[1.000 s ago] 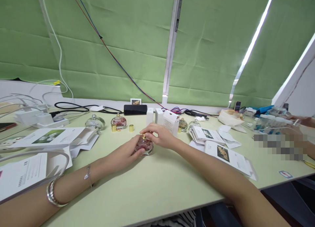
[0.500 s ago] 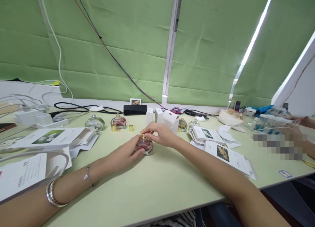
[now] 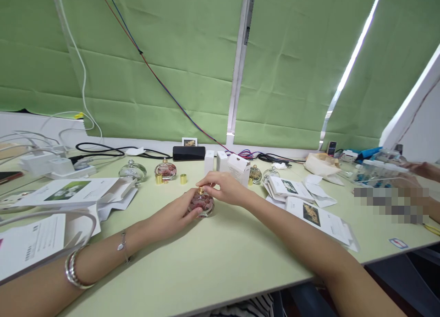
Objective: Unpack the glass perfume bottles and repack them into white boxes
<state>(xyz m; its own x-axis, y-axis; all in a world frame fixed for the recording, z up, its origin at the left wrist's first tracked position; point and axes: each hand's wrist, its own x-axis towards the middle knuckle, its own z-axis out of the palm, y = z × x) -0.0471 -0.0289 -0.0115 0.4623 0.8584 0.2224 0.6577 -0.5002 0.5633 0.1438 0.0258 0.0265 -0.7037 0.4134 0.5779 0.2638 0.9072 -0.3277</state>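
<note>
A round, flat glass perfume bottle (image 3: 204, 204) with a pinkish-red look stands upright on the table in front of me. My left hand (image 3: 184, 209) is wrapped around its left side, the thumb across the lower front. The fingers of my right hand (image 3: 220, 186) close on the gold spray neck at its top. Just behind, a similar pink bottle (image 3: 165, 169) stands with a gold cap (image 3: 158, 179) by it. Another gold cap (image 3: 183, 179) sits a little to the right. Further left is a clear bottle (image 3: 132, 171).
White boxes (image 3: 239, 169) stand behind my right hand, near more bottles (image 3: 271, 172). Opened packaging lies left (image 3: 68, 191) and right (image 3: 321, 221). A black phone (image 3: 188, 153) and cables line the back. At the far right is another person's hand (image 3: 429, 170).
My two hands and the bottle stay practically where they were. At the far right, the other person's hand has shifted slightly.
</note>
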